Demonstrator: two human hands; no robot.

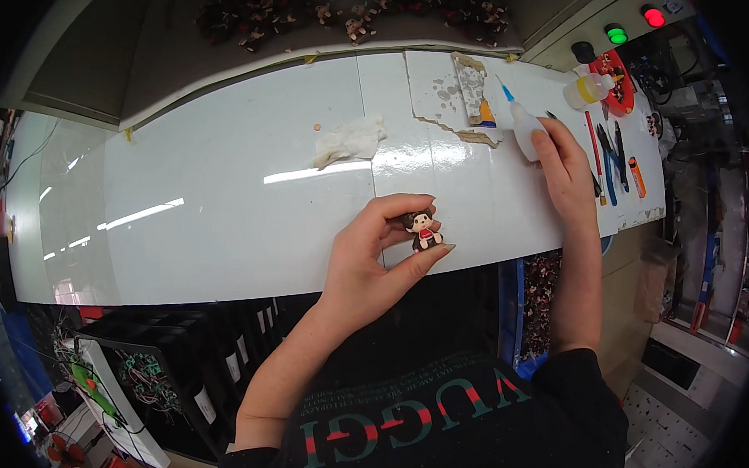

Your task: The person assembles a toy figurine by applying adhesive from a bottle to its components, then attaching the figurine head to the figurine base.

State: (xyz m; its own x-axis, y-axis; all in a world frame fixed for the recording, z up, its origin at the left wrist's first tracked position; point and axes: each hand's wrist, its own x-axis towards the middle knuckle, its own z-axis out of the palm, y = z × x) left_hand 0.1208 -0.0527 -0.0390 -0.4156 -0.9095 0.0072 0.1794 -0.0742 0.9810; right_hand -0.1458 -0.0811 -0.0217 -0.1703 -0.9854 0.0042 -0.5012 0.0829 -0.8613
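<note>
Between the thumb and fingers of my left hand [369,255] is a small dark-brown figurine [425,230] with a pale face and a red chest, held upright over the table's near edge. My right hand [564,163] is wrapped round a white squeeze bottle [525,129], whose blue needle tip points up and away to the left. The bottle is apart from the figurine. Beyond it lies a worn flat packet [473,89] with orange and blue at its near end, on a stained patch of the white table [219,174].
A crumpled white tissue [351,140] lies mid-table. At right are a red-handled brush [592,142], blue-handled pliers [608,171], an orange tube [637,178], a yellow-labelled bottle [587,91] and a red tray [617,69]. Many figurines [355,23] fill the far shelf.
</note>
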